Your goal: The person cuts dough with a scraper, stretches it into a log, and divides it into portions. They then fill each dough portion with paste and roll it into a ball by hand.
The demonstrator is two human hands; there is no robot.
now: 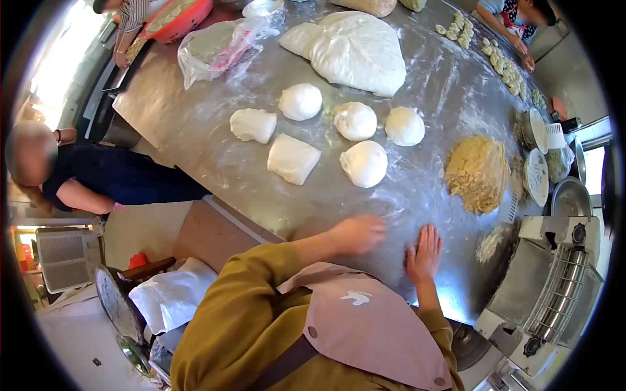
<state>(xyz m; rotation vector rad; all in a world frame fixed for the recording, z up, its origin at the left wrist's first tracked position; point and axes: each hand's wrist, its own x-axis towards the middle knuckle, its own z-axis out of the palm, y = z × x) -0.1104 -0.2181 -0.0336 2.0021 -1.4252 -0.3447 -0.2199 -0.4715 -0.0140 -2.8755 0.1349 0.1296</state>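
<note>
My left hand [360,234] hovers low over the metal table [293,215], slightly blurred, its fingers curled; whether anything is inside cannot be made out. My right hand [425,254] lies on the table with its fingers spread and holds nothing. Beyond my hands sit round white dough balls, the nearest one [364,163] above my left hand. Two squarish dough pieces [293,159] lie to their left. Farther back spreads a large white dough mass [358,52]. To the right is a crumbly yellow dough mound [477,174].
A dough roller machine [561,293] stands at the right, near metal bowls [572,197]. Plastic-wrapped dough [218,49] and a red basin [176,19] are at the back left. A person [124,173] stands left; other people work at the far corners.
</note>
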